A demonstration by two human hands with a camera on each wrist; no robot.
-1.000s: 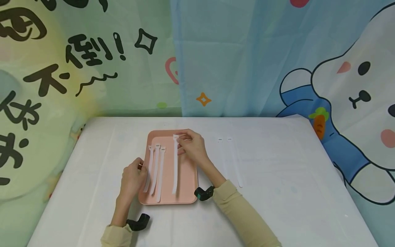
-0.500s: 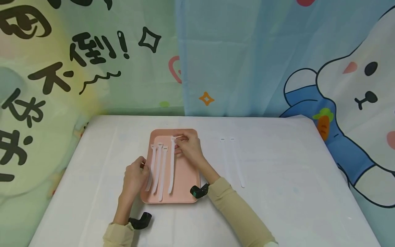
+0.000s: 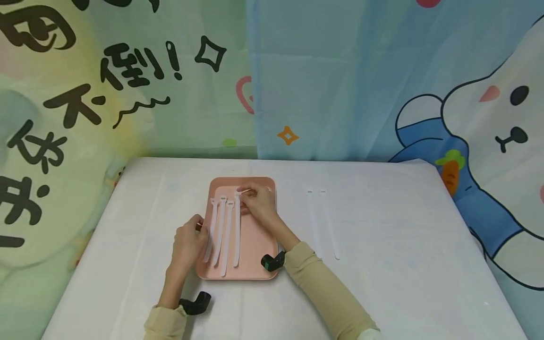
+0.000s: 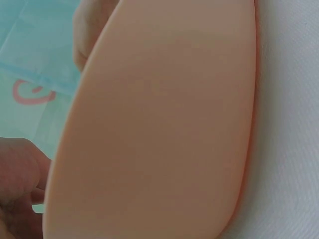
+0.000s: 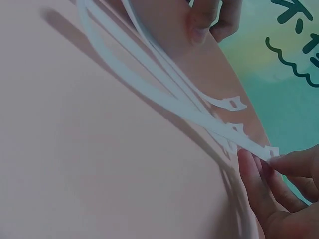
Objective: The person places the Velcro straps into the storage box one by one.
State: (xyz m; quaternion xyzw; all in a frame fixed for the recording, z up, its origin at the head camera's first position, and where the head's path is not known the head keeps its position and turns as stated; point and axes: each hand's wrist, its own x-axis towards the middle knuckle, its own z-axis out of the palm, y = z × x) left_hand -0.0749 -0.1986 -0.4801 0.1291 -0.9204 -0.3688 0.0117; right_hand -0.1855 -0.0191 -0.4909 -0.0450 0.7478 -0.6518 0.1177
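Observation:
A pink rectangular tray (image 3: 257,255) lies on the table with three white slotted cable straps (image 3: 219,231) side by side in its left half. My right hand (image 3: 259,203) pinches the slotted head of another white cable strap (image 3: 237,231) between thumb and finger, just right of the three. In the right wrist view this held strap (image 5: 164,102) bows above the tray floor and casts a shadow. My left hand (image 3: 189,241) holds the tray's left rim, its thumb on the inner side. The tray's outer wall (image 4: 154,124) fills most of the left wrist view.
Two more thin white straps (image 3: 330,226) lie on the white tablecloth (image 3: 403,226), right of the tray, hard to see against it. A printed cloth backdrop (image 3: 323,85) hangs behind the table. Black camera mounts (image 3: 195,303) sit on both wrists.
My right hand has brought the held strap left across the tray, closer to the three straps. My left hand stays at the tray's rim. The head view has shifted slightly.

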